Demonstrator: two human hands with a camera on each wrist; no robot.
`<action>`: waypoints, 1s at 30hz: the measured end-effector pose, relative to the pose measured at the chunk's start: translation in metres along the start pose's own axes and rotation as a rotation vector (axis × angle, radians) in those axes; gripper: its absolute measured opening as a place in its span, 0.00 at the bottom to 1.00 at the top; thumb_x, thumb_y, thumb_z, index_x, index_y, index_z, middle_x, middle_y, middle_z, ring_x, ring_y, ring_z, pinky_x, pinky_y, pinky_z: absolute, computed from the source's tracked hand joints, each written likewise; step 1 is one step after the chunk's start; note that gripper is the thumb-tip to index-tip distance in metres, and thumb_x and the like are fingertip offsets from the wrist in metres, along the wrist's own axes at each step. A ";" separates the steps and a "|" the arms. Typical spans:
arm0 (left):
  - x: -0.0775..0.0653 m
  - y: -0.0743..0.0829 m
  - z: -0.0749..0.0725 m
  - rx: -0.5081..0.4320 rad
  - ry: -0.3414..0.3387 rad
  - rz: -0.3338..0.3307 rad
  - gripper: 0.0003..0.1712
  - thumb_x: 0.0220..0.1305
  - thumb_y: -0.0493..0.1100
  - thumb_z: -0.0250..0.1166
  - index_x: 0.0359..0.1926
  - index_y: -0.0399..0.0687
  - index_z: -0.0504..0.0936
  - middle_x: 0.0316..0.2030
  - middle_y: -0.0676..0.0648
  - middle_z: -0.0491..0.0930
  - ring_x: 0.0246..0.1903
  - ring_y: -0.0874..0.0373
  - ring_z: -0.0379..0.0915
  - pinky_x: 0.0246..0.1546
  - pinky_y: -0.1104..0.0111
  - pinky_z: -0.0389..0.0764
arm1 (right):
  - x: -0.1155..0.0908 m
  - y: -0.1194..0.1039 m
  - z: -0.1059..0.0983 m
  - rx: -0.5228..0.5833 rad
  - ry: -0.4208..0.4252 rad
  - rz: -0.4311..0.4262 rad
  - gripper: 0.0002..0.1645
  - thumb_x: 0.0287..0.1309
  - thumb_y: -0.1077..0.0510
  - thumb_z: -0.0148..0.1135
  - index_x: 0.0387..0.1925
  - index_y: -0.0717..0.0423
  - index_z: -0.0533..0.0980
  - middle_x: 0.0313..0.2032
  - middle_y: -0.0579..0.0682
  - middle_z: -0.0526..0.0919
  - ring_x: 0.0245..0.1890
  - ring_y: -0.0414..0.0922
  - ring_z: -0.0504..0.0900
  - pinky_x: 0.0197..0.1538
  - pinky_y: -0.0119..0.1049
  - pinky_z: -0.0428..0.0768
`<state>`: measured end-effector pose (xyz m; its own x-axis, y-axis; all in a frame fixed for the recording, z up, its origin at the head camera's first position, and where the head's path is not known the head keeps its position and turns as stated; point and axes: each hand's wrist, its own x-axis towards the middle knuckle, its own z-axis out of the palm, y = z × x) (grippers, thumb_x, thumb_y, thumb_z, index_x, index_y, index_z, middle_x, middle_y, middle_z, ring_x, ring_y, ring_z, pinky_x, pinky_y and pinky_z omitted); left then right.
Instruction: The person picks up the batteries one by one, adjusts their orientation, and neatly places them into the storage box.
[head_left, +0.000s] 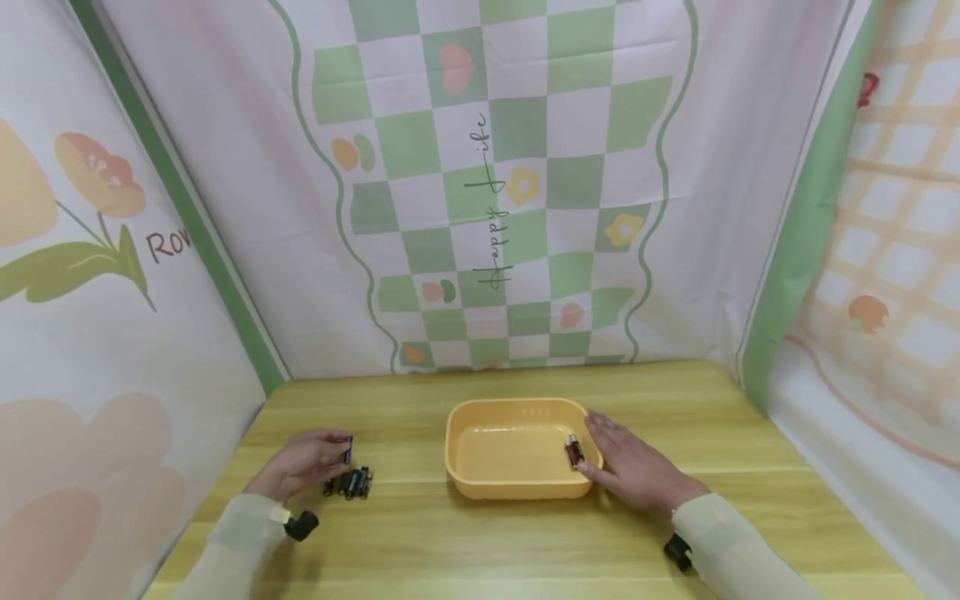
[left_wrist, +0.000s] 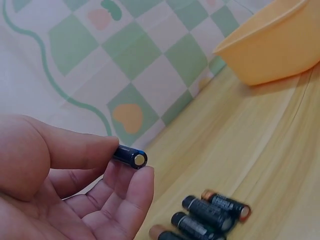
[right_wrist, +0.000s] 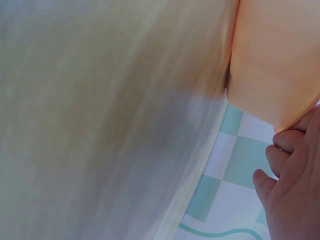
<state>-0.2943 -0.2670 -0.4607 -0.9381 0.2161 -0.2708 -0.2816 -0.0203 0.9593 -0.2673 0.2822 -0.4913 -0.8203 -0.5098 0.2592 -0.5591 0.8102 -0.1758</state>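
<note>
Between thumb and fingertips, my left hand point(head_left: 303, 458) pinches a dark blue battery point(left_wrist: 131, 156), its flat metal end facing outward in the left wrist view. Just below that hand, several black batteries point(head_left: 356, 482) lie grouped on the table; some have copper ends point(left_wrist: 227, 205). My right hand point(head_left: 637, 467) rests against the right side of a yellow plastic basin point(head_left: 517, 492). Its fingers are extended along the rim, and the thumb reaches over the edge. Inside the basin, near that thumb, are dark red and black batteries point(head_left: 574, 452).
The wood-grain table point(head_left: 420, 542) carries the basin right of centre and the loose batteries at left. Patterned cloth hangs behind as a backdrop point(head_left: 495, 208), with more cloth point(head_left: 112, 333) on both sides. Each sleeve bears a small black wrist camera point(head_left: 302, 525).
</note>
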 end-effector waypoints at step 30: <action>0.025 0.010 0.043 -0.014 -0.021 -0.003 0.24 0.68 0.34 0.60 0.61 0.30 0.66 0.45 0.41 0.76 0.44 0.51 0.77 0.56 0.55 0.76 | 0.001 0.003 0.003 -0.005 0.009 -0.003 0.49 0.69 0.34 0.45 0.73 0.67 0.51 0.73 0.59 0.49 0.72 0.56 0.52 0.71 0.53 0.54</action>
<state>-0.3112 -0.2195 -0.4547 -0.9327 0.2370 -0.2719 -0.2876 -0.0337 0.9572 -0.2700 0.2829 -0.4943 -0.8175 -0.5097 0.2683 -0.5610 0.8102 -0.1701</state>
